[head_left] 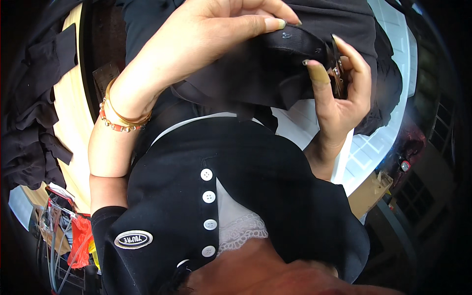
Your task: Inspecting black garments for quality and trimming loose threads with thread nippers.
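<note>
A black garment (231, 73) lies gathered in front of me, its band (297, 43) turned up and showing small pale thread marks. My left hand (206, 37) pinches the edge of this band between thumb and fingers. At the band's right end is my right hand (354, 91), curled around a small dark metal tool (337, 76) that looks like thread snips, partly hidden by the fingers. A yellowish wrap covers my right thumb. The thumb and forefinger tips stand apart, close beside the band.
More black cloth (37, 103) is piled on a light wooden surface (73, 103) at the left. White plastic tubs or trays (368, 152) stand at the right, near a cardboard box (368, 194). A red plastic bag (80, 241) hangs at the lower left.
</note>
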A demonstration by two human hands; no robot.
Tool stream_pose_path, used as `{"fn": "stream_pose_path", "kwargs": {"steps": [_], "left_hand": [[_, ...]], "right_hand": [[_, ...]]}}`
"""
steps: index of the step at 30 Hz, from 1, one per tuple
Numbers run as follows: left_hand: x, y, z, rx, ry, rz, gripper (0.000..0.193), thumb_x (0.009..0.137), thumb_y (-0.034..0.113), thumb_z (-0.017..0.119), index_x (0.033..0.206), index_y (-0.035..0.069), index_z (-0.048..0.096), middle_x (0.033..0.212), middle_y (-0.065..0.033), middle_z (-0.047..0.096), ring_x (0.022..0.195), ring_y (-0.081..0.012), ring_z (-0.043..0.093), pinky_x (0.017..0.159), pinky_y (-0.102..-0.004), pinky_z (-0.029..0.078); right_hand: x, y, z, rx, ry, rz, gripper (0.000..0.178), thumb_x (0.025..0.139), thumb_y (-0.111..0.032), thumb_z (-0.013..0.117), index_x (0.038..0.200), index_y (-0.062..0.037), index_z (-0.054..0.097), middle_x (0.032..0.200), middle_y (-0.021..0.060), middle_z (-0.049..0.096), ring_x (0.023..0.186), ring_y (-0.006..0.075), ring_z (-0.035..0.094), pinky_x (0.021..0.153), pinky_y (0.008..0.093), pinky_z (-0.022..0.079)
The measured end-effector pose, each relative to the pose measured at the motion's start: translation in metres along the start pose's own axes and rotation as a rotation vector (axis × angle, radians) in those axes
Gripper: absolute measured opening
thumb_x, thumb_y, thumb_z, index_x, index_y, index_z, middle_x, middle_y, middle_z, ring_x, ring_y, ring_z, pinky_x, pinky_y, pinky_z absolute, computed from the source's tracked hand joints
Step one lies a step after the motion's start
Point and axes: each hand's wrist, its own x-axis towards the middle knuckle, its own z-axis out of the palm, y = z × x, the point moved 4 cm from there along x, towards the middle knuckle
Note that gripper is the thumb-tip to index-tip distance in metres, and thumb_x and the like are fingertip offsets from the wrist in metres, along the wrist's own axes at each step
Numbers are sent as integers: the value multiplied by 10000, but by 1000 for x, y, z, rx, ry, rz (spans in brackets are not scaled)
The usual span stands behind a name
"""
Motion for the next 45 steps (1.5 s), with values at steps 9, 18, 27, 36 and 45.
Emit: {"fn": "stream_pose_path", "kwargs": {"steps": [9, 18, 27, 36, 45], "left_hand": [[-5, 3, 2, 123, 27, 30, 259, 975, 6, 522, 1227, -34, 565, 894, 19, 617, 854, -40, 548, 811, -181, 449], [-5, 4, 4, 116, 52, 52, 283, 970, -17, 507, 1250, -23, 552, 884, 22, 570, 835, -36, 510, 781, -178, 433], [-8, 5, 6, 147, 48, 35, 283, 966, -21, 515, 1247, -24, 553, 881, 22, 557, 835, -38, 504, 789, -177, 433], [-15, 0, 4, 162, -107, 0, 365, 961, 76, 612, 1315, 13, 546, 936, -23, 663, 895, -67, 588, 821, -204, 469], [-82, -46, 20, 1042, 186, -754, 1244, 596, 618, 837, 1503, 13, 238, 1429, -278, 403, 1396, -419, 328, 1113, -650, 220]], "right_hand": [[1, -13, 8, -29, -140, -228, 370, 758, -164, 832, 1102, -61, 743, 754, 55, 628, 623, 113, 579, 514, 192, 455], [2, -11, 8, 15, -144, -222, 340, 775, -150, 821, 1094, -57, 746, 733, 63, 628, 620, 124, 580, 510, 196, 455], [-3, -9, 9, 0, -166, -226, 331, 770, -75, 799, 1087, -5, 735, 783, 64, 653, 687, 103, 573, 574, 196, 413], [-6, -11, -6, 394, -203, -57, 305, 753, -130, 823, 1027, -14, 755, 783, 66, 663, 650, 102, 570, 572, 201, 393], [-20, 14, -2, 725, -92, 148, 499, 907, -283, 704, 1210, 102, 611, 941, 105, 568, 690, 92, 468, 538, 189, 317]]}}
